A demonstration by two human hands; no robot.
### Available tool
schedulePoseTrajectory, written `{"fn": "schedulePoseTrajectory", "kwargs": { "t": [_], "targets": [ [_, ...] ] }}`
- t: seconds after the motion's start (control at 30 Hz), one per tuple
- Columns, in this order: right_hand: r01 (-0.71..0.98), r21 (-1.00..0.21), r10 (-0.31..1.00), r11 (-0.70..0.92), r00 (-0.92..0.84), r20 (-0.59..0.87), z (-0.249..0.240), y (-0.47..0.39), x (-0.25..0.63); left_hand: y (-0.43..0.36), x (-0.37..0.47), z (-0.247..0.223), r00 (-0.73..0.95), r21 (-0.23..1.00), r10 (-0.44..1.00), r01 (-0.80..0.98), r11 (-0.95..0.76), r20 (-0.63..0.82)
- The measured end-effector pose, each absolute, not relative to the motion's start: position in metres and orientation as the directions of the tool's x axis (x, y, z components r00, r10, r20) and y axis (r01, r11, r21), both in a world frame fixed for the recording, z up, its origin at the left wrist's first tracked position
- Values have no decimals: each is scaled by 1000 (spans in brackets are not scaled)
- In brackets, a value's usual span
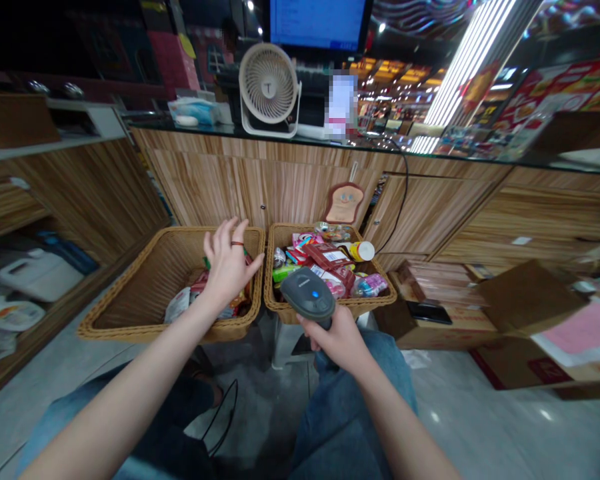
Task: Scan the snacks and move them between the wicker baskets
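My left hand (230,263) hovers over the right side of the left wicker basket (140,280), fingers spread and a ring on one of them. Below it lie several packaged items, partly hidden by the hand and forearm. In my right hand (343,337) is a dark grey barcode scanner (307,293) with a blue light on top, held by its handle. The scanner covers the front part of the right wicker basket (380,298). That basket is heaped with snack packets (327,255), and a yellow tub with a white lid (363,251) sticks out on the right.
Behind the baskets stands a wooden counter (205,183) with a white fan (269,87) and a screen (317,23). A toast-shaped pouch (345,202) hangs from it. Cardboard boxes (525,300) and a dark phone (429,312) are at right, shelves at left.
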State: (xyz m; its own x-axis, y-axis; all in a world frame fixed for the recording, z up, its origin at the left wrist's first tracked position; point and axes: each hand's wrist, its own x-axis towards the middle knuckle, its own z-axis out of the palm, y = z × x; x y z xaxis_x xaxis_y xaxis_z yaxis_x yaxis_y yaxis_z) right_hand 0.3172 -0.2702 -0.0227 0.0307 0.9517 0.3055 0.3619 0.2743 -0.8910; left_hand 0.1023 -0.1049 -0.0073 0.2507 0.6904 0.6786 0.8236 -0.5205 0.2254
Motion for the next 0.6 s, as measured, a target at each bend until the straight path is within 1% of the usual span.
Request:
{"fn": "schedulePoseTrajectory", "kwargs": {
  "t": [0.07, 0.17, 0.23, 0.4, 0.47, 0.6],
  "targets": [
    [349, -893, 947, 282, 47, 317, -23, -270, 317, -107, 113, -3, 333, 197, 675, 789, -582, 658],
    [340, -893, 942, 296, 51, 332, -22, -270, 317, -106, 136, 4, 428, 213, 684, 735, -644, 591],
    [338, -891, 940, 302, 54, 338, -22, -271, 318, -103, 158, 9, 478, 244, 708, 711, -659, 520],
    [329, -893, 937, 308, 59, 345, -22, -271, 319, -98, 218, 20, 598, 303, 747, 683, -665, 291],
    [327, -894, 938, 305, 58, 342, -21, -272, 320, -98, 237, 22, 623, 297, 755, 695, -654, 204],
    [324, -899, 941, 295, 64, 332, -18, -273, 320, -98, 260, 22, 605, 270, 794, 757, -595, 57]
  ]
}}
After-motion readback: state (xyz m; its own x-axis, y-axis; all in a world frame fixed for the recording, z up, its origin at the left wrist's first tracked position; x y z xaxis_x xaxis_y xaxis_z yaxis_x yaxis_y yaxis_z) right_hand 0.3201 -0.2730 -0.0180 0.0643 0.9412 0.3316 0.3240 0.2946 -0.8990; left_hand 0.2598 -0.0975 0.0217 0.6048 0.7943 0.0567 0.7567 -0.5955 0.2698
